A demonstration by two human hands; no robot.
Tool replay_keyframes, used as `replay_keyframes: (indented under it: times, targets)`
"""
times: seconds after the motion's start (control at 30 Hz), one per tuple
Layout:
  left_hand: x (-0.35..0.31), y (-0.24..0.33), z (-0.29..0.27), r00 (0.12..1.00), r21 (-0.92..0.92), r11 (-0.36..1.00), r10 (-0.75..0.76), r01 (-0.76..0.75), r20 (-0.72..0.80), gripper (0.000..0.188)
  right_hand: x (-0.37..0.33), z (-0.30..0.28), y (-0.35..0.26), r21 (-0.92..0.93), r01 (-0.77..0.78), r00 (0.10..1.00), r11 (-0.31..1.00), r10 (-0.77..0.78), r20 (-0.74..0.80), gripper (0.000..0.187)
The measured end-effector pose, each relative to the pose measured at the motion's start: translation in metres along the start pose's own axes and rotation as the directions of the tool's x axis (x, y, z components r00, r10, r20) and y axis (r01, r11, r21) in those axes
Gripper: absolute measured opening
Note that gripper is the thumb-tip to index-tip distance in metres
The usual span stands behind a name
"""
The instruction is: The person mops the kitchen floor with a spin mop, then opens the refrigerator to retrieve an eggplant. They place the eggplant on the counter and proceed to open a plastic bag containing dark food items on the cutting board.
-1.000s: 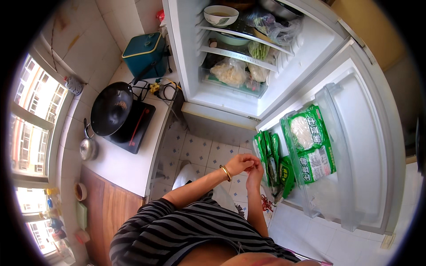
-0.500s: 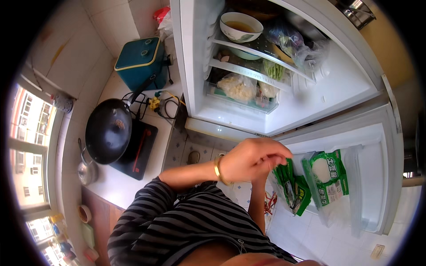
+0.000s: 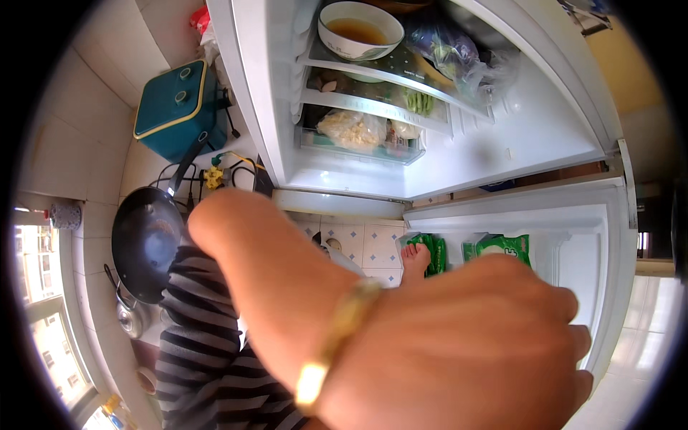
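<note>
My left hand (image 3: 466, 344), with a gold bangle (image 3: 333, 344) at the wrist, looms large and blurred across the foreground. Its back faces me; the knuckles are bent and the fingertips hidden, so its grip cannot be made out. Beyond it, my smaller right hand (image 3: 416, 256) is at the opened fridge door (image 3: 573, 240), its fingers bent over the edge of a green packet (image 3: 436, 252). Another green-and-white packet (image 3: 509, 247) stands in the door to the right, its lower part covered by my left hand.
The open fridge holds a bowl of brownish liquid (image 3: 360, 32), bagged vegetables (image 3: 448, 54) and a bag of pale food (image 3: 351, 130). Left, a wok (image 3: 147, 240), a teal appliance (image 3: 172, 111), cables and a kettle (image 3: 131, 320) stand on the counter. Patterned tiles (image 3: 380, 247) cover the floor.
My left hand has come up much closer to the camera, away from the packets. My right hand, mostly hidden before, now shows at the green packet. The view has shifted right.
</note>
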State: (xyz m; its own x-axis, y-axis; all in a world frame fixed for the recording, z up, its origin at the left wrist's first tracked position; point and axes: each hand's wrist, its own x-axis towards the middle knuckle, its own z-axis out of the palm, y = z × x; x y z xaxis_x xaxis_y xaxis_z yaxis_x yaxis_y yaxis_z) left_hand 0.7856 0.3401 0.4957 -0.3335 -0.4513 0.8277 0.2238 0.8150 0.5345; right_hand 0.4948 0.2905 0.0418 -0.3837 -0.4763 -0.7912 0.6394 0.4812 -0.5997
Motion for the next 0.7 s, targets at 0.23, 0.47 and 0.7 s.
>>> replay_keyframes:
  times: [0.23, 0.47, 0.7]
  targets:
    - [0.003, -0.026, 0.017, 0.971, 0.355, 0.904, 0.224, -0.239, 0.084, 0.015, 0.033, 0.013, 0.027, -0.063, 0.26, 0.954, 0.963, -0.267, -0.139, 0.007]
    - [-0.02, -0.049, 0.02, 0.934, 0.358, 0.902, 0.316, -0.241, -0.168, 0.005, 0.021, 0.008, 0.031, -0.153, 0.283, 0.949, 0.947, -0.299, -0.099, 0.022]
    - [-0.069, -0.089, -0.021, 0.971, 0.34, 0.927, -0.087, 0.161, -0.222, 0.021, -0.003, 0.011, 0.017, -0.192, 0.315, 0.948, 0.929, -0.3, 0.101, 0.041]
